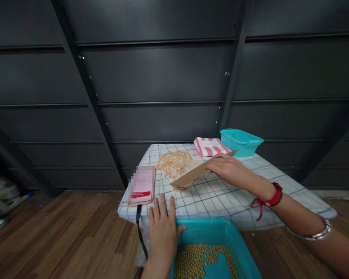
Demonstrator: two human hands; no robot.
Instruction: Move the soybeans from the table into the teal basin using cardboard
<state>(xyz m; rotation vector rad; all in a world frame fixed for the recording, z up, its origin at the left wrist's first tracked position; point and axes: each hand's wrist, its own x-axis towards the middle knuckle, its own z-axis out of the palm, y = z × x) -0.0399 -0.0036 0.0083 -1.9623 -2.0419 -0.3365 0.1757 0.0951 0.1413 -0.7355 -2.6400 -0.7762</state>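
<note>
My right hand grips a flat piece of brown cardboard, its lower edge down at the tablecloth and tilted. A few soybeans show under that edge. Beyond it lies a spread pile of pale yellow soybeans. My left hand lies with fingers stretched over the table's front edge, its thumb at the rim of a teal basin. Inside the basin, darker yellow soybeans cover much of the bottom.
A phone in a pink case with a black strap lies at the table's left. At the back right are a red-and-white striped cloth and a turquoise container. A checked tablecloth covers the table; a dark panelled wall stands behind.
</note>
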